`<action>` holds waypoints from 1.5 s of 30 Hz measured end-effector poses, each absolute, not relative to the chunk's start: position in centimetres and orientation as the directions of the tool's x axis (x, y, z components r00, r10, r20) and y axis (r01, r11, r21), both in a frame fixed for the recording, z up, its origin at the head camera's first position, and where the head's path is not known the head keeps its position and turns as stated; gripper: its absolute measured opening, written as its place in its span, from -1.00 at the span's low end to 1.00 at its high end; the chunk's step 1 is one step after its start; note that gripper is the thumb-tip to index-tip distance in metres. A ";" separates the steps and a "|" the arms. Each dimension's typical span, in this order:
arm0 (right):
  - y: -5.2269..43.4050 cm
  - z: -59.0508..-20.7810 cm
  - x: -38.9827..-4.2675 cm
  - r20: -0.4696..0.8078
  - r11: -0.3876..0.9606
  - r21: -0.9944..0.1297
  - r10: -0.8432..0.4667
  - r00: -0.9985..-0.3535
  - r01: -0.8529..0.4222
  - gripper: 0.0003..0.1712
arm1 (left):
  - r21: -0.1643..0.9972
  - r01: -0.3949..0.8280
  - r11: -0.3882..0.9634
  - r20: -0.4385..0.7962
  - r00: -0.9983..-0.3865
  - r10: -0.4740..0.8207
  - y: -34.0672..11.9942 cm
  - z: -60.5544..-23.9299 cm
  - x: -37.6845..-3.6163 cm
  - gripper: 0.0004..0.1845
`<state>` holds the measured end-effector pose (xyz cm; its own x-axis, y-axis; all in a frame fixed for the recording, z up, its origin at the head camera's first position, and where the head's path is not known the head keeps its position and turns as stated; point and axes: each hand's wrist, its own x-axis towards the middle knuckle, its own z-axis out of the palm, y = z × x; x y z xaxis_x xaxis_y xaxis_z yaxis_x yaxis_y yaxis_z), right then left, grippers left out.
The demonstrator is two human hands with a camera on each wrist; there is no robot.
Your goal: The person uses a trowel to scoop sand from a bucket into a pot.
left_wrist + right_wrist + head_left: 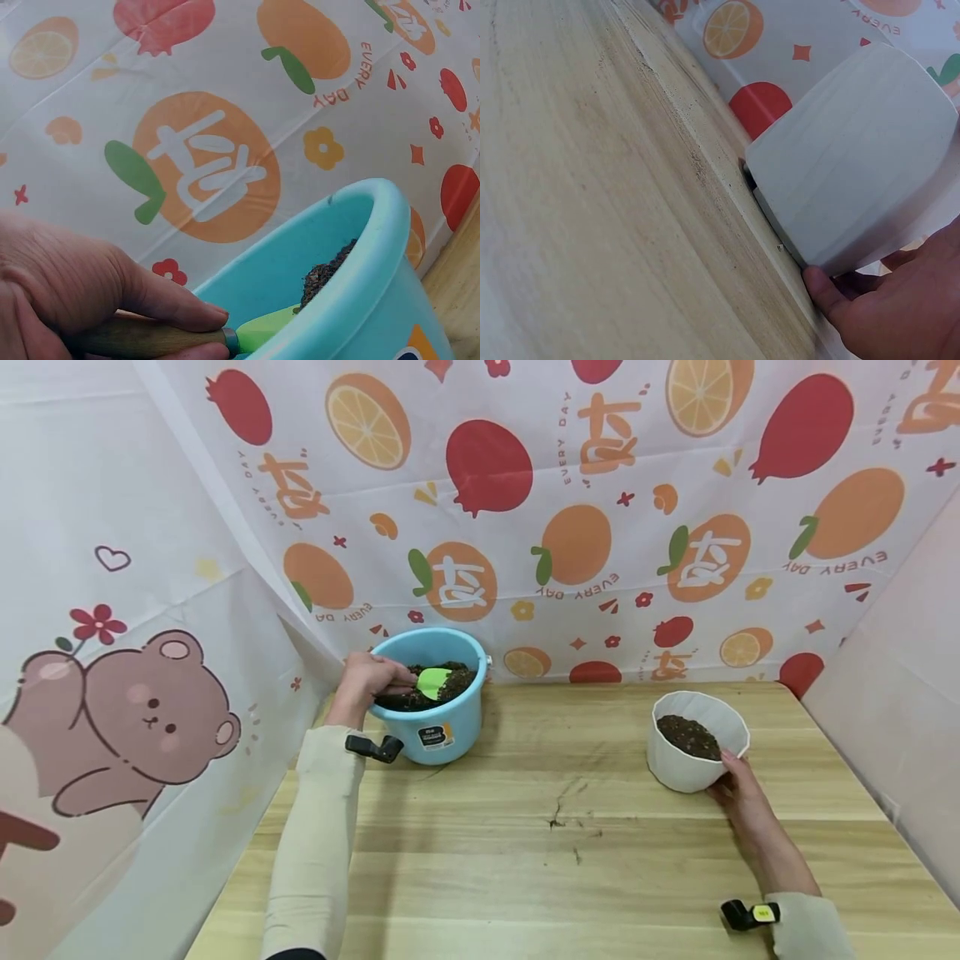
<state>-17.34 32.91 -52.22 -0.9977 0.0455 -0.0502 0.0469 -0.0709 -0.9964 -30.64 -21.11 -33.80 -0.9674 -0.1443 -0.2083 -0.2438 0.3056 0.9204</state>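
A light blue bucket of dark soil stands at the back left of the wooden table. My left hand grips the wooden handle of a small trowel whose green blade lies on the soil in the bucket. At the right, a white pot holds dark soil. My right hand holds the pot's near side, its thumb against the white wall of the pot.
A fruit-patterned cloth hangs close behind the table, and a bear-printed cloth closes off the left side. A few soil crumbs lie on the table's middle. The table's right edge meets a pale wall.
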 end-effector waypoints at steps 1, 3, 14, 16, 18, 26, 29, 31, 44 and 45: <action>32.9 -52.2 -17.3 -0.049 -0.071 -0.996 0.045 -0.998 0.046 -0.47 | 0.921 -0.246 0.303 -0.211 -0.967 -0.143 -21.1 -33.7 -30.6 -0.60; 32.9 -52.3 -17.4 -0.046 -0.069 -0.997 0.047 -0.998 0.042 -0.48 | 0.923 -0.247 0.296 -0.214 -0.967 -0.139 -21.2 -33.6 -30.6 -0.57; 33.0 -52.1 -17.5 -0.068 -0.085 -0.994 0.059 -0.996 0.063 -0.59 | 0.928 -0.274 0.254 -0.244 -0.959 -0.142 -21.7 -33.0 -30.6 -0.51; 33.0 -52.1 -17.5 -0.068 -0.078 -0.995 0.056 -0.996 0.063 -0.59 | 0.930 -0.270 0.251 -0.240 -0.960 -0.143 -21.8 -32.9 -30.6 -0.51; 33.0 -52.1 -17.5 -0.062 -0.076 -0.995 0.053 -0.997 0.057 -0.59 | 0.931 -0.259 0.256 -0.233 -0.964 -0.129 -22.0 -32.8 -30.5 -0.55; 33.1 -51.8 -17.7 -0.046 -0.079 -0.996 0.049 -0.998 0.043 -0.59 | 0.933 -0.258 0.252 -0.231 -0.964 -0.130 -22.5 -32.7 -30.7 -0.72; 33.1 -51.7 -17.7 -0.054 -0.083 -0.995 0.042 -0.998 0.050 -0.54 | 0.936 -0.252 0.246 -0.224 -0.965 -0.137 -22.6 -32.6 -30.6 -0.62; 33.1 -51.8 -17.7 -0.055 -0.083 -0.995 0.039 -0.998 0.052 -0.54 | 0.941 -0.246 0.233 -0.216 -0.965 -0.147 -22.7 -32.6 -30.3 -0.69; 33.4 -52.2 -17.3 -0.044 -0.093 -0.995 0.040 -0.998 0.040 -0.62 | 0.937 -0.245 0.248 -0.206 -0.963 -0.173 -22.7 -33.1 -29.4 -0.47; 33.4 -52.2 -17.3 -0.041 -0.092 -0.995 0.040 -0.998 0.037 -0.62 | 0.939 -0.239 0.245 -0.201 -0.964 -0.171 -22.7 -33.2 -29.3 -0.48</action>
